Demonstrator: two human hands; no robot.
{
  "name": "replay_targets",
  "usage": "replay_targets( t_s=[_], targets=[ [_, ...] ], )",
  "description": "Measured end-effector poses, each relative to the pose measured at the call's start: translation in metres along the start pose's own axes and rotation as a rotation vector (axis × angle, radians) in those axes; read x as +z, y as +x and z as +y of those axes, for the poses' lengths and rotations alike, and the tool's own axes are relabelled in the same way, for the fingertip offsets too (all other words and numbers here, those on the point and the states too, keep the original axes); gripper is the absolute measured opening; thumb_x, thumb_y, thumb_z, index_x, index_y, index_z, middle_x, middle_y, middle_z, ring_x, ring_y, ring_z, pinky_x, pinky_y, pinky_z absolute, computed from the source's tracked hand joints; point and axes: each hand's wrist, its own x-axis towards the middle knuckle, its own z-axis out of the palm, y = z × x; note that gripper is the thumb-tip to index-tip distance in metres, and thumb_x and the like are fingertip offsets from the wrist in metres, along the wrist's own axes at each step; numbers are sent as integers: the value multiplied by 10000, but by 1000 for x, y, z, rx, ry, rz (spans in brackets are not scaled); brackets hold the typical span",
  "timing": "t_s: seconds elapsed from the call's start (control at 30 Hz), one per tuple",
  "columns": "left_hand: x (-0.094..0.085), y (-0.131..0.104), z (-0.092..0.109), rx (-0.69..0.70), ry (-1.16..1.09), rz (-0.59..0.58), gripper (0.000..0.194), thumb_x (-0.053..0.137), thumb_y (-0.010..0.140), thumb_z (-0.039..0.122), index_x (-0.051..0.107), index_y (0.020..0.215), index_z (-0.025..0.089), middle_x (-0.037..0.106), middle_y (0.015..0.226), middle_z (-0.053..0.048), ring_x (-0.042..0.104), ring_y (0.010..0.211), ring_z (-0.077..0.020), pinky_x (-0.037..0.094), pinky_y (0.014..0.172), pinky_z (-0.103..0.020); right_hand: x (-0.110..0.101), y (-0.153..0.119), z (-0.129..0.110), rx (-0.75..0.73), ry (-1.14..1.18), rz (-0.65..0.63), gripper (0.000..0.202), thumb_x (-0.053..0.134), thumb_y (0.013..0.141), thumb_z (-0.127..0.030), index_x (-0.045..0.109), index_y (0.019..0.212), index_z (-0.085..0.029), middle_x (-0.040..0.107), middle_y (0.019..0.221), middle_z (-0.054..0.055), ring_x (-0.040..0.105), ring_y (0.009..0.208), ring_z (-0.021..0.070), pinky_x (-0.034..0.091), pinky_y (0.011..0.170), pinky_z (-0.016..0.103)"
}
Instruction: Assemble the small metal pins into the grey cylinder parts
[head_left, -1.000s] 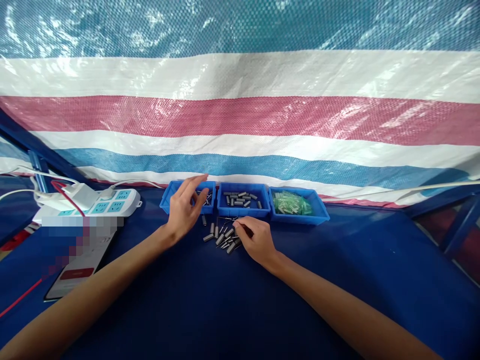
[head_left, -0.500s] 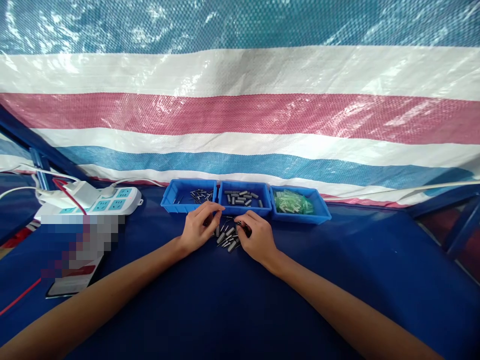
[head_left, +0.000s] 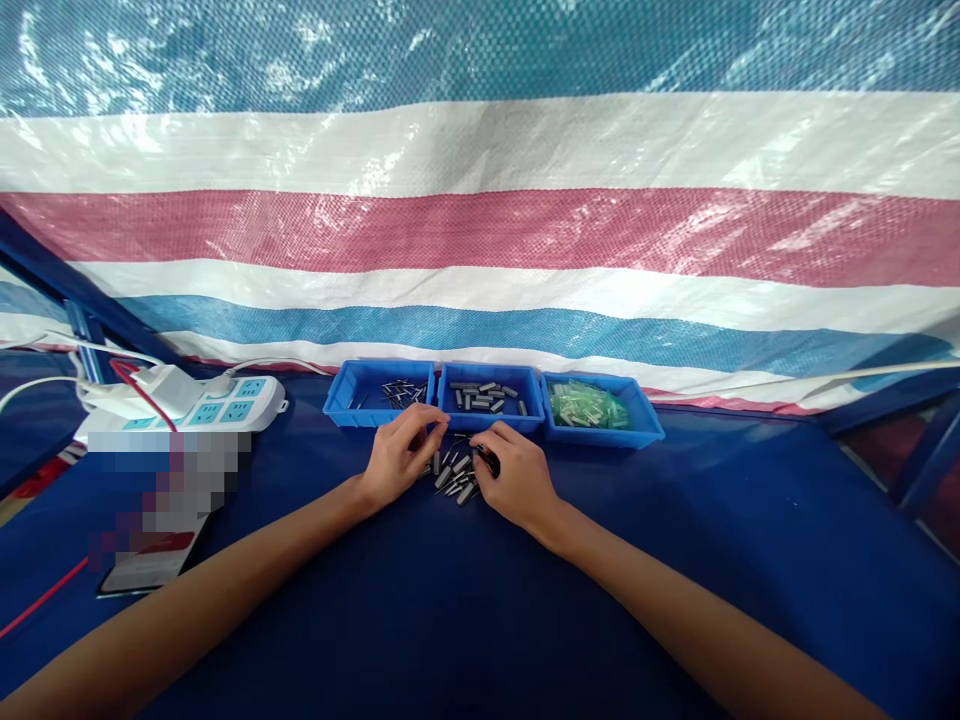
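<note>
Several grey and dark metal pieces (head_left: 459, 478) lie in a loose pile on the blue table (head_left: 465, 600). At the pile's left edge is my left hand (head_left: 401, 455), thumb and forefinger pinched together; what they hold, if anything, is too small to name. My right hand (head_left: 516, 472) is closed over the pile's right side, its fingertips around a small dark piece. Behind the hands stand three blue bins: the left bin (head_left: 349, 412) with thin metal pins, the middle bin (head_left: 534, 420) with grey cylinders, the right bin (head_left: 646, 425) with small green pieces.
A white power strip (head_left: 266, 405) with plugs and cables sits on the left. Near it lies a flat phone-like object (head_left: 150, 570), partly blurred, with a red cable (head_left: 45, 598) beside it. A striped plastic sheet (head_left: 480, 230) hangs behind the bins.
The view has shifted very slightly. Both hands keep almost the same place and pose.
</note>
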Motion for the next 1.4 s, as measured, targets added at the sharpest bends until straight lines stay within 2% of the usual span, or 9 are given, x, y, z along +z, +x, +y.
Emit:
replay_targets(
  t_s=[0.13,0.3,0.73,1.13,1.27,1.4],
  targets=[
    [1,0,-1,11,16,-2,91,519,898,185,562,977,168,611,918,-47,464,561,-54,423,555,-187,-3,0,-4,-5,-77,-56,168,547,775,-182,629,922,-175,602,891,66,577,782,188,449,659,276],
    [1,0,0,9,12,9,94,508,907,210,562,969,165,614,915,-53,463,559,-57,425,554,-189,-1,-3,-6,-8,-124,-53,251,563,751,-193,615,996,-171,601,932,78,568,833,206,443,646,286],
    [1,-1,-1,28,-3,20,74,528,891,178,563,954,165,621,904,-51,493,575,-64,435,562,-193,-2,-2,-6,12,-155,-79,219,554,743,-183,628,947,-163,603,929,84,567,863,224,450,657,302],
    [1,-1,-1,43,-7,17,92,538,877,135,559,962,161,615,915,-50,482,578,-59,435,578,-193,5,-2,2,-54,-157,-30,213,528,840,-253,642,979,-136,612,933,98,577,889,231,478,720,324],
    [0,-1,-1,42,-16,18,111,541,867,108,559,964,160,613,913,-53,537,647,-82,449,607,-202,5,-1,2,-39,-49,51,199,518,871,-286,633,962,-151,602,884,81,586,841,207,471,702,301],
    [0,-1,-1,44,-34,29,124,542,861,100,562,967,161,614,909,-56,584,731,-112,467,633,-214,0,0,-3,-54,259,178,196,521,881,-292,614,992,-159,573,817,48,558,666,139,467,620,265]
  ],
)
